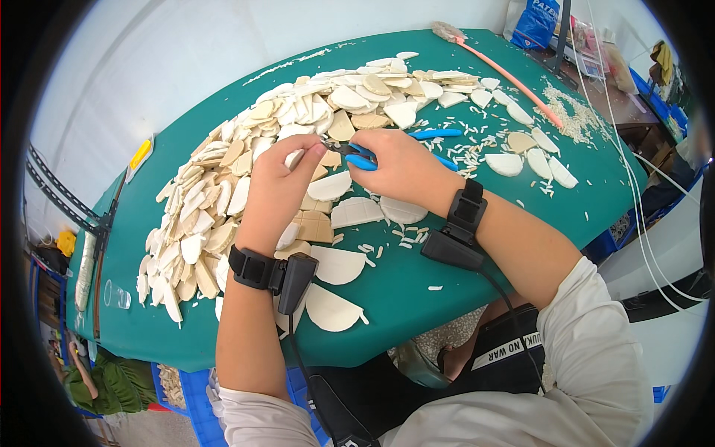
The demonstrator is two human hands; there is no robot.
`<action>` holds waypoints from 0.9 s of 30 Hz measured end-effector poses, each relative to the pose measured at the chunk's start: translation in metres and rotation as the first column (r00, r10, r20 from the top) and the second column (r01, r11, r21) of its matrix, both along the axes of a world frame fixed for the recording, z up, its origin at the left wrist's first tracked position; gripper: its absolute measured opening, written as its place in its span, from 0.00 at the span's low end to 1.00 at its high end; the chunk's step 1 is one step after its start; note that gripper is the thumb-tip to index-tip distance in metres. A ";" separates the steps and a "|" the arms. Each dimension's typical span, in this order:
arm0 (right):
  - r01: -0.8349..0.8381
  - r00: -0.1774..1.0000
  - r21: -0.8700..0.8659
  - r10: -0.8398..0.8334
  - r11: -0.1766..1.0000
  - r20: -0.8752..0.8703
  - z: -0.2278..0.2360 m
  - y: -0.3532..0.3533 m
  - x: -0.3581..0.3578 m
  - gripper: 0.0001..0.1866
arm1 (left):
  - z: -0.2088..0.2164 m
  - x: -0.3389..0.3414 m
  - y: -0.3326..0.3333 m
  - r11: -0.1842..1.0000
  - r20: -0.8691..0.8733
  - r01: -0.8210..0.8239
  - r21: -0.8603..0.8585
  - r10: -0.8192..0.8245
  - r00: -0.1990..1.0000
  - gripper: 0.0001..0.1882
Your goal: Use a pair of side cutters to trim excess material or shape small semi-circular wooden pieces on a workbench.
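Observation:
My right hand (pixel 398 165) is wrapped round a pair of cutting pliers (pixel 436 134) with blue handles, whose ends stick out past my palm. Their dark jaws point left and meet the fingertips of my left hand (pixel 287 173). Thumb and forefinger of that hand are pinched together at the jaws. A whitish piece (pixel 295 158) shows at the left palm, mostly hidden by the fingers. Around and beyond both hands spreads a heap of flat white and tan half-round pieces (pixel 223 190). Nearer me lie white half-rounds (pixel 333 307) and a tan scored piece (pixel 314 226).
The table has a green cover (pixel 477 246). Small white offcuts (pixel 465 145) lie scattered to the right, with a pile of them (pixel 577 115) beside a long orange-handled brush (pixel 514 78). A clear cup (pixel 117 295) lies at left. White cables (pixel 633 179) hang at right.

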State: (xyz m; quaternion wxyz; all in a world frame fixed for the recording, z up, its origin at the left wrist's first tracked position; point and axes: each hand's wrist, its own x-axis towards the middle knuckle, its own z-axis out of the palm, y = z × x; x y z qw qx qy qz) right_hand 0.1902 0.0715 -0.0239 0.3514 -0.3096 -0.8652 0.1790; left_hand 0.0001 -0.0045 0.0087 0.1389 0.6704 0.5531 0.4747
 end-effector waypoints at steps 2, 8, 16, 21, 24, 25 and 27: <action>-0.001 1.000 -0.001 0.001 1.000 -0.001 0.001 -0.001 0.000 0.15 | -0.001 -0.001 0.000 1.000 0.011 0.006 -0.004 -0.006 1.000 0.10; -0.009 1.000 0.012 0.009 1.000 -0.026 0.000 0.001 0.000 0.14 | 0.001 0.000 0.000 1.000 0.002 0.005 -0.016 -0.005 1.000 0.10; 0.006 1.000 0.009 -0.006 1.000 -0.013 0.003 -0.001 0.000 0.11 | 0.000 -0.002 0.000 0.999 0.031 0.002 -0.044 -0.001 1.000 0.11; -0.017 1.000 0.039 0.017 0.999 0.008 0.002 0.001 0.003 0.09 | 0.000 -0.002 0.001 0.998 0.041 0.024 -0.054 -0.021 0.999 0.11; -0.019 0.999 0.025 0.018 0.999 0.046 0.004 -0.001 0.001 0.09 | 0.000 -0.007 0.000 0.997 0.025 0.034 -0.066 -0.032 0.999 0.11; -0.018 0.999 0.025 0.017 1.000 0.046 0.003 -0.001 0.001 0.09 | 0.000 -0.007 0.000 0.996 0.020 0.028 -0.087 -0.027 0.999 0.11; -0.018 0.997 0.055 0.014 0.998 0.082 0.002 0.000 0.001 0.08 | 0.000 -0.008 0.000 0.994 0.016 0.023 -0.109 -0.022 1.000 0.11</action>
